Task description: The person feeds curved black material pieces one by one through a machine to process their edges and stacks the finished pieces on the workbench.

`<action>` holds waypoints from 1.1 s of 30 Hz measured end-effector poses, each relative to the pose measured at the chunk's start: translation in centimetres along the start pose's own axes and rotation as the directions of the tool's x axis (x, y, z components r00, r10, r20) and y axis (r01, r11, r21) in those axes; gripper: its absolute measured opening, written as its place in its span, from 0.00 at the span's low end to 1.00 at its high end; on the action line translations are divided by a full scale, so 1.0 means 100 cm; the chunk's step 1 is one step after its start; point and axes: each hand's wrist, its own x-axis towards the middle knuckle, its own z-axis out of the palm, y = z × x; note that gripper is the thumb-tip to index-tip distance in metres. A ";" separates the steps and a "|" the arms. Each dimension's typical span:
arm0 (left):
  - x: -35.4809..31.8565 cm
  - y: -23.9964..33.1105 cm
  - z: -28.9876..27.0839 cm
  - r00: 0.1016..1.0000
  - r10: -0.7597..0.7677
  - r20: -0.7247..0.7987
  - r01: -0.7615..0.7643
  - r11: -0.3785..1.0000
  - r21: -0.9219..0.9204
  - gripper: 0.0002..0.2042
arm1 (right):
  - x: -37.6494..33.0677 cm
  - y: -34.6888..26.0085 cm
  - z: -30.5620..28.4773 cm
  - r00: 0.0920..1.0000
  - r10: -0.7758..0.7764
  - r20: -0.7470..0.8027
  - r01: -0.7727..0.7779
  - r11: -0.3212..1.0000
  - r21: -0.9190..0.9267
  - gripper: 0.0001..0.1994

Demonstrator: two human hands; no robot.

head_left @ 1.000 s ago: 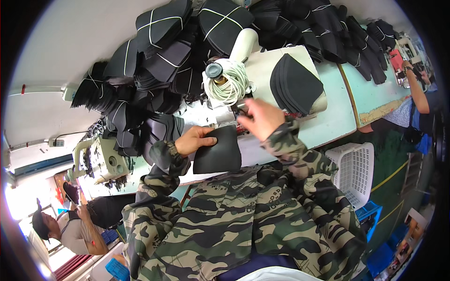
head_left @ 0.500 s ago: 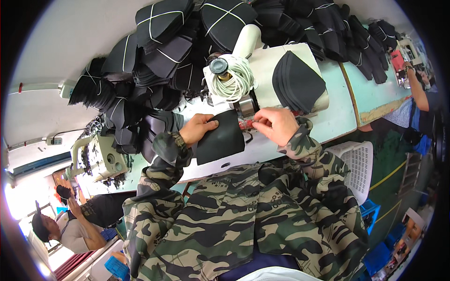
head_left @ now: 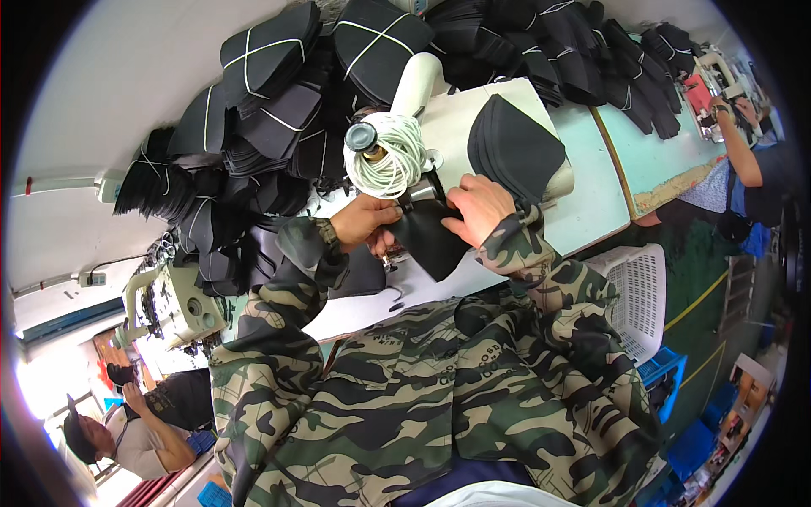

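In front of a sewing machine [head_left: 414, 89] with a coil of white cord [head_left: 390, 156] on its head, both hands are on a black fabric panel [head_left: 432, 245]. My left hand [head_left: 363, 221] pinches the panel's left edge. My right hand [head_left: 486, 209] grips its upper right side, thumb on top and fingers bent. The panel bulges between them, its lower corner hanging toward me. A second black piece [head_left: 361, 275] lies partly under my left forearm. Close to my right hand, a stack of pointed black panels [head_left: 515, 150] rests on the machine's white top. The hands and panel hide the stitching area.
Tied bundles of black panels [head_left: 262, 59] are heaped behind and left of the machine. Another machine [head_left: 187, 300] stands at the left, near a seated person [head_left: 144, 431]. A white plastic basket [head_left: 638, 296] is at my right. Another person's arm [head_left: 739, 152] works at the far right.
The panel between my hands was lying flat and is now lifted and bent. My right hand has moved from beside the machine onto the panel. The view has shifted slightly.
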 end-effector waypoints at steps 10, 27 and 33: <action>0.001 -0.068 -0.058 0.763 0.453 -0.462 0.294 0.394 0.871 0.15 | -0.033 0.017 -0.077 0.758 0.213 -0.617 -0.052 0.962 0.268 0.08; -0.049 -0.034 -0.008 0.964 0.102 0.246 -0.200 0.886 0.418 0.10 | -0.040 -0.021 0.032 0.950 -0.005 0.313 -0.220 0.699 0.680 0.15; -0.033 -0.027 0.013 0.990 0.135 0.032 -0.139 0.960 0.243 0.12 | -0.018 -0.030 0.041 0.906 0.068 0.417 -0.382 0.554 0.740 0.10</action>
